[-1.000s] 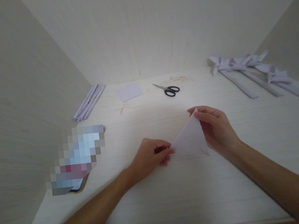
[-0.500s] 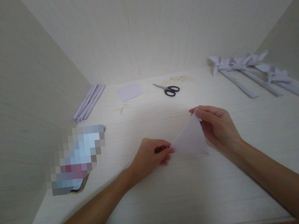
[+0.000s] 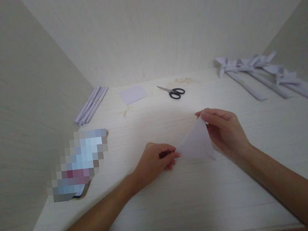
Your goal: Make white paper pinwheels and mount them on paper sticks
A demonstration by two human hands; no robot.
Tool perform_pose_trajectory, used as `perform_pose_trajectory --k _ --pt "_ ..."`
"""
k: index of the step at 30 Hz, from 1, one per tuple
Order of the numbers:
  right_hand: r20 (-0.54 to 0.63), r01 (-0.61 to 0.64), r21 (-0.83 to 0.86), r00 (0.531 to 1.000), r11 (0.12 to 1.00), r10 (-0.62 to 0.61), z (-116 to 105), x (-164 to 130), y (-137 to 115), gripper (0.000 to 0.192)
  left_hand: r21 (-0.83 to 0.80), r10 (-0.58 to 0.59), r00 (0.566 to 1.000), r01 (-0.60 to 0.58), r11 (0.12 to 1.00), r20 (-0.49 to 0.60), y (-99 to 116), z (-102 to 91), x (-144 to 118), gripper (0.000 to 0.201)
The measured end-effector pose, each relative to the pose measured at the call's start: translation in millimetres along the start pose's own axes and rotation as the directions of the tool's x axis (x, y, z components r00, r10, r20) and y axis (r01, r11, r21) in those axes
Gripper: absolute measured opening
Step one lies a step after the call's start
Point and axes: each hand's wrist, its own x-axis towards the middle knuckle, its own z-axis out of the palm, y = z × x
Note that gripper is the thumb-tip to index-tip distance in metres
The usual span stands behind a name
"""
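Observation:
A white paper folded into a triangle (image 3: 196, 144) lies on the pale wooden table (image 3: 180, 197), in the middle. My left hand (image 3: 155, 163) pinches its left corner between thumb and fingers. The top corner is pinched by the fingertips of my right hand (image 3: 224, 131), whose palm sits behind the paper's right edge. Both forearms reach in from the near edge.
Black-handled scissors (image 3: 173, 92) and a small square of pale paper (image 3: 133, 94) lie at the back. A bundle of rolled paper sticks (image 3: 91, 104) rests by the left wall. Several paper pinwheels on sticks (image 3: 263, 75) lie at the right. A blurred flat object (image 3: 77, 165) sits at the left.
The top corner of the folded paper has dipped slightly under my right fingertips. Both hands have stayed in place.

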Motion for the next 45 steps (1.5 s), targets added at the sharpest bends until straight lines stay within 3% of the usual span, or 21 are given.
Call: perform_pose_trajectory --k 15,26,45 --pt "-0.102 0.026 -0.121 0.994 0.992 -0.038 2.0 -0.8 1.8 0.005 0.115 0.050 0.997 -0.042 0.992 -0.062 3.1 3.7 -1.7 0.022" --pt "0.039 0.158 -0.201 0.987 0.967 -0.154 -1.9 -2.9 1.5 0.005 0.134 0.051 0.997 -0.043 0.990 -0.056 1.4 2.5 -1.7 0.023" --pt "0.065 0.207 -0.206 0.978 0.956 -0.198 -3.4 -2.2 2.2 0.008 0.122 0.072 0.994 -0.062 0.991 -0.085 -2.8 2.8 -0.3 0.021"
